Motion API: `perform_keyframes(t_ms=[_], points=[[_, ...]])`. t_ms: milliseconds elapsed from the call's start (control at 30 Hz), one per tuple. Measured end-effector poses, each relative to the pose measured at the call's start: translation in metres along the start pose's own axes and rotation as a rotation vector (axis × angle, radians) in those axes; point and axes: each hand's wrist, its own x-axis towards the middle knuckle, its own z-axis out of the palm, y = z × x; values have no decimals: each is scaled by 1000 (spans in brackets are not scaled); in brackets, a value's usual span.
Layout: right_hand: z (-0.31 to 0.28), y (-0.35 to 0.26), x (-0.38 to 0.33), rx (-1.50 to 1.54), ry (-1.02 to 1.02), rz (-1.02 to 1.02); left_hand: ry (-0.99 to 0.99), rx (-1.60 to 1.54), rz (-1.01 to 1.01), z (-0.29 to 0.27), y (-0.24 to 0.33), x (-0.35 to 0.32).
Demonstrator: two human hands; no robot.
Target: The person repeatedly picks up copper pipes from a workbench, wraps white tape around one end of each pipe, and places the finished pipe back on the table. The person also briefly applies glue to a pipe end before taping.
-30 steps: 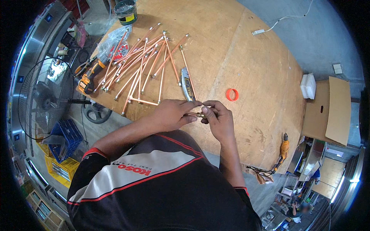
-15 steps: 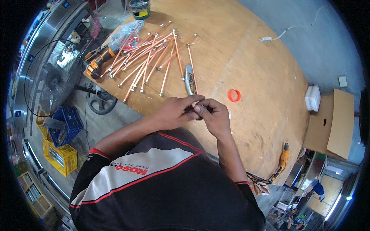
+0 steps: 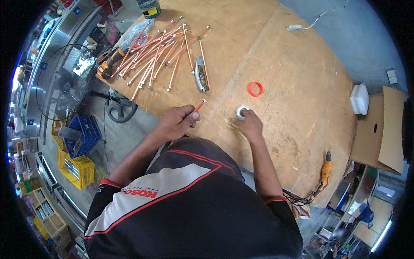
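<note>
Copper pipe (image 3: 199, 105): held in the left hand (image 3: 179, 121), over the near part of the surface (image 3: 293, 108); slender, round, smooth-looking; long axis slanting away from the body and rightward, with a whitish tip free past the grip.
Left fingers: clamped on the pipe, close below that tip.
White ring (image 3: 239, 110): at the right hand (image 3: 250, 126), to the right of the pipe tip and a little nearer the body, well apart from it; squat, hollow-centred, maybe a roll of tape.
Right fingers: touching the white ring at its hole; cannot tell whether pinched together on it or merely resting there.
Nearer hand: right for the white ring, left for the pipe.
Orange ring (image 3: 255, 89): beyond the white one and slightly rightward; thin-walled, perhaps plastic.
Box cutter (image 3: 201, 75): beyond the pipe tip, alongside a second copper pipe (image 3: 202, 54); grey body with a dark panel.
Heap of copper pipes (image 3: 155, 54): farther off to the left, crisscrossed, with pale fittings (image 3: 169, 90) at many ends.
Surface: flat, tan, wooden, scuffed.
</note>
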Motion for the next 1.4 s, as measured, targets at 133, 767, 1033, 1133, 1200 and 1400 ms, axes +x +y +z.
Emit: perform_keyframes(t_ms=[133,767,1033,1133,1200,1400], points=[[21,19,8,241,90,-35,34,-95,3,25,19,-8],[-128,-58,-90,1000,37,-853,61,195,496,27,124,-12],[-125,-55,-96,922,100,-858,52,81,585,21,125,-17],[-131,-59,-100,797,179,-896,41,79,527,17,131,-22],[-129,-61,-100,763,220,-920,61,84,538,18,129,-23],[-101,-60,-108,947,316,-750,137,104,640,23,122,-23]])
